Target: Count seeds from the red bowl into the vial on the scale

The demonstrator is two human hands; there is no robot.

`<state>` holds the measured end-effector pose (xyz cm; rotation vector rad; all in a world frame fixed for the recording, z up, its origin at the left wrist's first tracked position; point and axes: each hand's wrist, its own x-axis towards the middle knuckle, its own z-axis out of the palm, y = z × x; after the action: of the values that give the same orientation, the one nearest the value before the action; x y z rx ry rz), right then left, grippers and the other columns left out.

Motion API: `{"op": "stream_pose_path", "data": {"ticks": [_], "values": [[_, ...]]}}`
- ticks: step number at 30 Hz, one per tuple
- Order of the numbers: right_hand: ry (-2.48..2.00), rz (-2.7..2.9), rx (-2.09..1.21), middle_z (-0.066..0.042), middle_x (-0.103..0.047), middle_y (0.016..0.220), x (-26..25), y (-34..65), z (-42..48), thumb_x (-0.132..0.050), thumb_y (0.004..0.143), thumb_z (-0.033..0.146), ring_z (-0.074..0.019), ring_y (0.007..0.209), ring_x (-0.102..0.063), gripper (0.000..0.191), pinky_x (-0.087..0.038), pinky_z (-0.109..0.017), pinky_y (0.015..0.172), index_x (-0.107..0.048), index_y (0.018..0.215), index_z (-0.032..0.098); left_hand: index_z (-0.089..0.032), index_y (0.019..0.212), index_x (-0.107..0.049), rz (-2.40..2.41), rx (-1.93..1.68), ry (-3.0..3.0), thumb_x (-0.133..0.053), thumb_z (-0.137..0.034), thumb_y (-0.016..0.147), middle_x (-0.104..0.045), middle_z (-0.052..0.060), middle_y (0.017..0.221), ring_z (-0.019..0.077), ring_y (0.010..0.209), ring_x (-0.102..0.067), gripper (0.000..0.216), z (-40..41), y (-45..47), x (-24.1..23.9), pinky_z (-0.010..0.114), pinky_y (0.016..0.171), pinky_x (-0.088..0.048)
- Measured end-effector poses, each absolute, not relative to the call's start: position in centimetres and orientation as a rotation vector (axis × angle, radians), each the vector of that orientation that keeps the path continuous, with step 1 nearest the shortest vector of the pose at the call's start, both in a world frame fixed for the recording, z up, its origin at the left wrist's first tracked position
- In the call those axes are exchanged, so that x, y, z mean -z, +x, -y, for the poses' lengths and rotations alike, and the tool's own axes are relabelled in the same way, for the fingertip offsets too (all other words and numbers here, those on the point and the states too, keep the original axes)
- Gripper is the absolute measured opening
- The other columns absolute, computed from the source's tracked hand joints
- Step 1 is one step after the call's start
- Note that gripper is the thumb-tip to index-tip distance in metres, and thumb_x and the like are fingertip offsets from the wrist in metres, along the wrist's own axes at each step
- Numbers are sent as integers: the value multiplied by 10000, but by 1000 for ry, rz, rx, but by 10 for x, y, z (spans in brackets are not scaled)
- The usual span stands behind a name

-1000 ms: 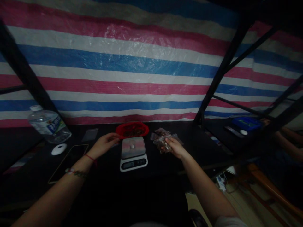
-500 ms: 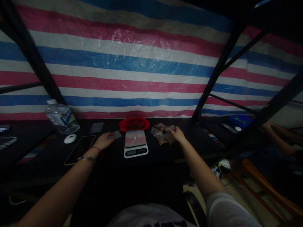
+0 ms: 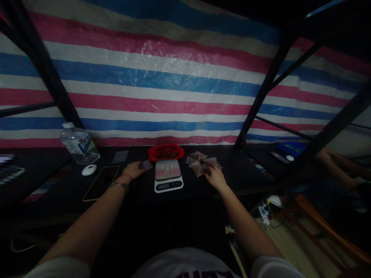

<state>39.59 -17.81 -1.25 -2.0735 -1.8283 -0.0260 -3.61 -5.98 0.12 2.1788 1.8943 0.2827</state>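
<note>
My left hand (image 3: 135, 169) has its fingers closed on the edge of a small clear plastic bag (image 3: 147, 165), left of the white kitchen scale (image 3: 168, 186). On the scale's plate stands a small clear container (image 3: 167, 167). Behind the scale lies a red tray (image 3: 181, 153) with small brown pieces in it. To the right, my right hand (image 3: 216, 177) rests over a cluster of small clear bags (image 3: 198, 170) filled with brown bits, its thumb apart from its fingers. Some of the bags are partly hidden under that hand.
At left are a smartphone (image 3: 101, 183), a white mouse (image 3: 89, 170), a flat clear bag (image 3: 119, 156) and a large plastic bottle (image 3: 79, 146). Black metal posts (image 3: 262, 96) frame the desk against a striped sheet (image 3: 162, 81). Another person's arm (image 3: 339, 168) shows at far right.
My right hand has drawn back slightly toward me and lowered over the filled bags; the bag it held by the top now lies among them. My left hand keeps its small bag.
</note>
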Motion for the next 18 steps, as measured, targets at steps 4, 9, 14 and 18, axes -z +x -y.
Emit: {"op": "stream_pose_path", "data": {"ticks": [4, 9, 14, 18], "values": [[-2028, 1783, 95, -127, -488, 1316, 17, 397, 175, -530, 820, 366, -291, 1215, -414, 489, -301, -404, 1023, -534, 1270, 176, -181, 1082, -665, -1848, -315, 2213, -517, -513, 755, -668, 107, 1138, 251, 1020, -628, 489, 61, -39, 1, 282, 845, -462], [-1854, 1767, 197, -111, -495, 1291, 18, 388, 174, -531, 808, 313, -288, 1240, -377, 418, -278, -446, 1048, -574, 1207, 195, -210, 960, -717, -1818, -384, 2225, -477, -380, 800, -710, 60, 1046, 221, 957, -650, 334, 67, -41, 2, 269, 838, -466], [-1723, 1770, 157, -125, -514, 1267, 16, 372, 183, -522, 805, 272, -286, 1230, -396, 377, -288, -478, 1041, -600, 1164, 189, -159, 963, -716, -1922, -570, 2191, -438, -304, 814, -708, 100, 1033, 243, 947, -652, 347, 78, -40, 0, 312, 838, -486], [-1523, 1742, -29, -122, -610, 1112, 0, 353, 191, -518, 813, 257, -258, 1107, -508, 254, -350, -438, 997, -665, 1002, 172, -143, 1046, -685, -1957, -859, 2215, -412, -290, 851, -656, 112, 1156, 235, 1081, -590, 366, 102, -31, -13, 345, 959, -444]]}}
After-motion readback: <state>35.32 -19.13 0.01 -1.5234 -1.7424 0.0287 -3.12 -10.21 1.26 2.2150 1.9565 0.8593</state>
